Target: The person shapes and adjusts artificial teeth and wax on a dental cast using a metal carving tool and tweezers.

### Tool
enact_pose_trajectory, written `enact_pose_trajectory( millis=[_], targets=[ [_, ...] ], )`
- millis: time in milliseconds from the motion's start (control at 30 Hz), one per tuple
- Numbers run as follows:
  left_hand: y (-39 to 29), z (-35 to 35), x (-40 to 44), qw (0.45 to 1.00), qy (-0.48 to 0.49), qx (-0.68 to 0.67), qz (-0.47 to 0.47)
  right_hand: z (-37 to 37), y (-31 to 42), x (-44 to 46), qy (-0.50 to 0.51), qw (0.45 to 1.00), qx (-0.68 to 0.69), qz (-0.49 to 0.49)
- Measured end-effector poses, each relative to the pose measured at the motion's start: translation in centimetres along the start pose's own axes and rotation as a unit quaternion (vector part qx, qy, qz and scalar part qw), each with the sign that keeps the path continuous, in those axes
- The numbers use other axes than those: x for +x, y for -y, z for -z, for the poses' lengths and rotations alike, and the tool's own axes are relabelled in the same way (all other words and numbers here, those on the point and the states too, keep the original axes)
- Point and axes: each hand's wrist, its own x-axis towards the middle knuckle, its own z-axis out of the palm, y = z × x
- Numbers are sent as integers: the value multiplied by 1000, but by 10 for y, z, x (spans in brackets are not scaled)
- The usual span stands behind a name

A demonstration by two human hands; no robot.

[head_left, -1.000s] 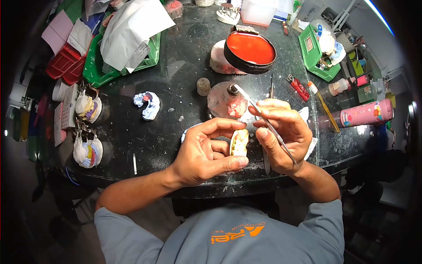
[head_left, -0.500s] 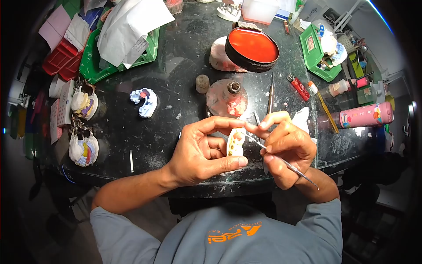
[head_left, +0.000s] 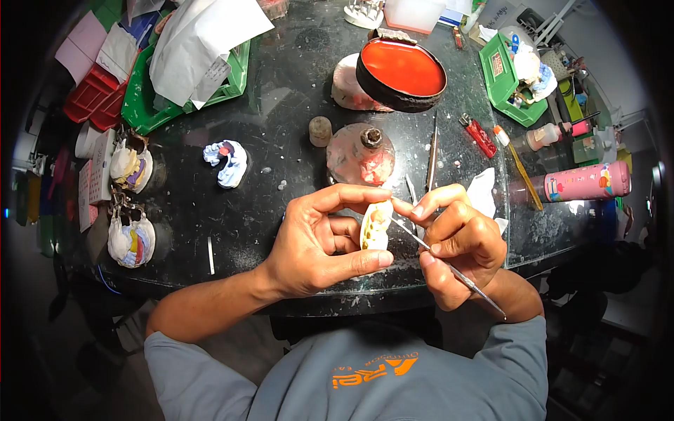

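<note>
Between the thumb and fingers of my left hand point(head_left: 316, 242) is a cream dental cast point(head_left: 377, 226), held upright just above the table's near edge. My right hand point(head_left: 463, 242) pinches a thin metal wax carver point(head_left: 467, 279) like a pen. Its upper tip points at the cast's right side; whether it touches I cannot tell. The other end slants down past my wrist. Beyond my hands stands a round glass spirit lamp point(head_left: 358, 158) with a metal neck. Behind it, an open tin of red wax point(head_left: 404, 69) rests tilted against a pinkish plaster block point(head_left: 347, 84).
A blue-white cast point(head_left: 228, 165) and two articulated models point(head_left: 132, 238) lie to the left. Rightward are a red lighter point(head_left: 479, 137), a yellow-handled brush point(head_left: 521, 172), a pink bottle point(head_left: 590, 181) and a green bin point(head_left: 502, 81). Another green bin point(head_left: 137, 105) holds papers.
My right hand has turned the carver slightly, its lower end dropping a little. The cast is tilted slightly differently in my left hand. The view has shifted a little.
</note>
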Motion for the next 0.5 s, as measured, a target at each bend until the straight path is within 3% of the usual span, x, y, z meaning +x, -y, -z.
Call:
enact_pose_trajectory(
  millis=[500],
  targets=[
    [3,-1,0,1000,-13,5,-19,-1,0,2,12,999,-31,28]
  ],
)
